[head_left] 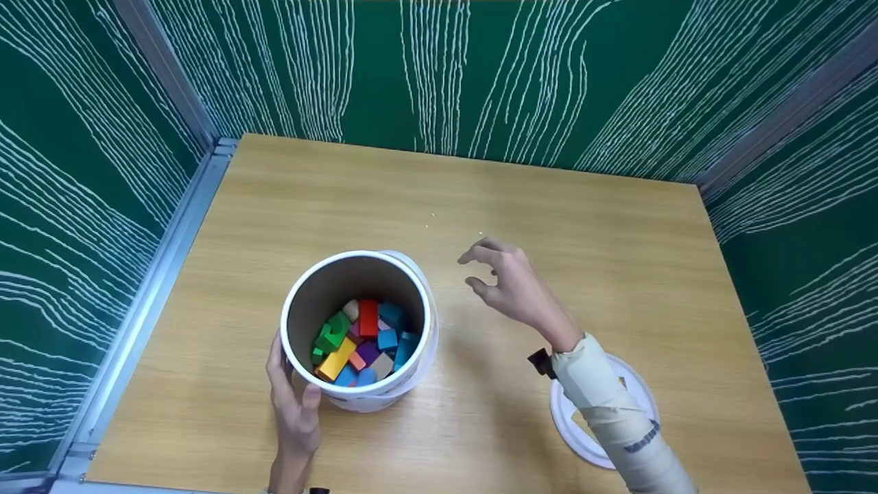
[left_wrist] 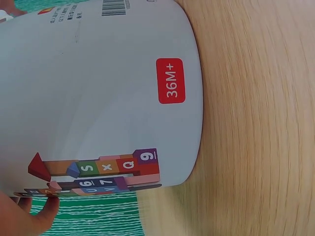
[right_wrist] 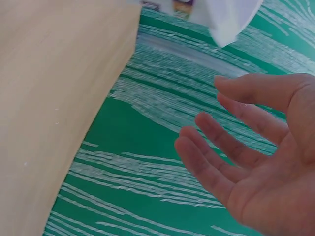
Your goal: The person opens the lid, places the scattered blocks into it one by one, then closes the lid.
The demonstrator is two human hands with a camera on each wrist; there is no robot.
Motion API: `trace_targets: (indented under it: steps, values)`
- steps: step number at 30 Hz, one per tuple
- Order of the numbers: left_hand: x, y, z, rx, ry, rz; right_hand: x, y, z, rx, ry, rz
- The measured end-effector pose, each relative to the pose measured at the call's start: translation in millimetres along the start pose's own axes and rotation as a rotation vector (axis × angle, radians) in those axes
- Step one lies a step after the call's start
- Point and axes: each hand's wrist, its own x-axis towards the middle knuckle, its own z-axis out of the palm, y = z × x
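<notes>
A white cylindrical bucket [head_left: 411,381] of toy blocks stands on the table, its mouth towards the head camera. Printed blocks and a red 36M+ label mark the bucket's side [left_wrist: 118,118] in the left wrist view. Inside lie colourful blocks [head_left: 367,343] in green, yellow, red, blue and purple. My left hand [head_left: 295,405] holds the bucket's left side just below the rim, fingers along the wall and thumb at the front. To the right of the bucket, my right hand [head_left: 511,281] hovers over the table with loosely bent fingers [right_wrist: 246,147] and nothing in them.
A round white lid [head_left: 566,425] lies on the wooden table [head_left: 549,206] at the right, partly hidden under my right forearm. Tiny pale specks [head_left: 431,219] dot the table beyond the bucket. Green panels [head_left: 377,75] with white wavy lines enclose the back and sides.
</notes>
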Motion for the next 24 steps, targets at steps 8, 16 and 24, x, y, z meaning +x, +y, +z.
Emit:
trace_targets:
  steps: [8,16,24]
  values:
    - [-0.2,-1.4,0.0,0.004,0.004,0.01,1.3,33.0,0.2,0.01,-0.002,0.139]
    - [0.5,-0.3,0.3,0.01,0.004,0.002,-0.5,73.8,4.6,0.006,0.016,0.183]
    - [0.0,0.2,0.1,0.029,0.005,-0.049,-2.8,95.4,10.3,-0.016,0.01,0.253]
